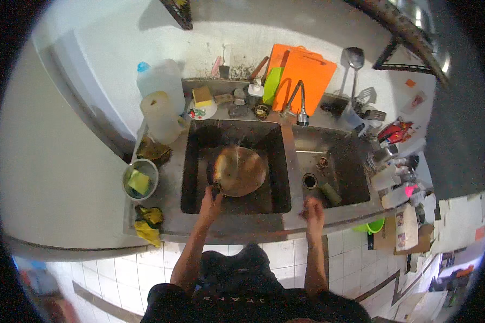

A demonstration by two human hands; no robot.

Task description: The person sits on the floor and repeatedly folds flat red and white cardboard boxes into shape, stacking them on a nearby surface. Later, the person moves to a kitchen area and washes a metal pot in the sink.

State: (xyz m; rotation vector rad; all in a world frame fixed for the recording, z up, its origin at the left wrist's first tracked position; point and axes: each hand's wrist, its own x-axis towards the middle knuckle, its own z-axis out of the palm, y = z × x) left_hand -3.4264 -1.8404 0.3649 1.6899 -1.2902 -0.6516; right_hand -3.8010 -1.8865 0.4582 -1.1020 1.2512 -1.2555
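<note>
My left hand (210,203) is closed on the dark handle of a round, brownish metal pan (243,171). The pan is over the left sink basin (202,200), its surface shiny and partly blurred. At the front edge of the right sink basin (355,200), my right hand (313,211) hangs apart from the pan, its fingers smeared by motion. Just beyond this hand a dark green cylindrical thing (330,192) and a small dark round cup (310,181) lie in the right basin.
Behind the basins stand a faucet (293,102), orange cutting boards (307,75) and a yellow sponge (202,96) on a plate. A bowl (154,180) with a yellow-green sponge and a yellow-black cloth (147,226) sit at left. Bottles (396,196) crowd the right edge.
</note>
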